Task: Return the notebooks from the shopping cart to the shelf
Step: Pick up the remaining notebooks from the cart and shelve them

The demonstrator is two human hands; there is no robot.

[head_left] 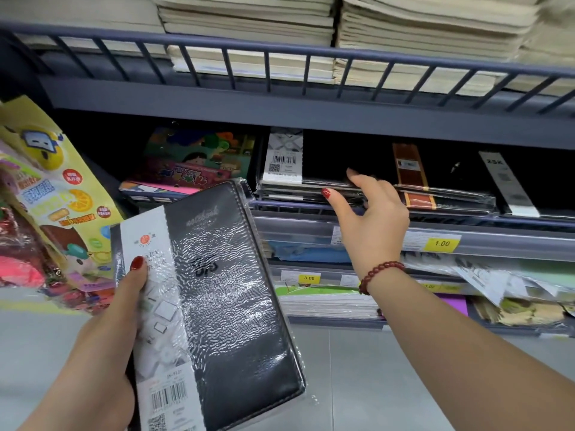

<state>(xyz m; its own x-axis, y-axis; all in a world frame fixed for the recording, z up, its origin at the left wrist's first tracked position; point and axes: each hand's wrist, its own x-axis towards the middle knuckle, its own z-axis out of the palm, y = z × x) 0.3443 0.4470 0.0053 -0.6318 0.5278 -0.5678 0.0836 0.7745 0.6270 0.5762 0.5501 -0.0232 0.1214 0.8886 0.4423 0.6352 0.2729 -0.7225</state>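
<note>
My left hand point(109, 331) holds a long black notebook point(224, 306) in shiny plastic wrap with a white paper band along its left side; it is tilted in front of the shelf. My right hand point(370, 216) reaches to the middle shelf point(311, 209), thumb and fingers pinching the edge of the top black wrapped notebook in a stack point(311, 181) there. More black notebooks point(451, 194) with an orange band lie to the right. The shopping cart is out of view.
The upper shelf with a grey rail point(280, 51) carries piles of cream exercise books point(420, 42). Colourful children's books point(193, 163) lie at the left of the middle shelf. Hanging colourful packets point(53, 197) crowd the left. Lower shelves with yellow price tags point(441, 243) hold more paper goods.
</note>
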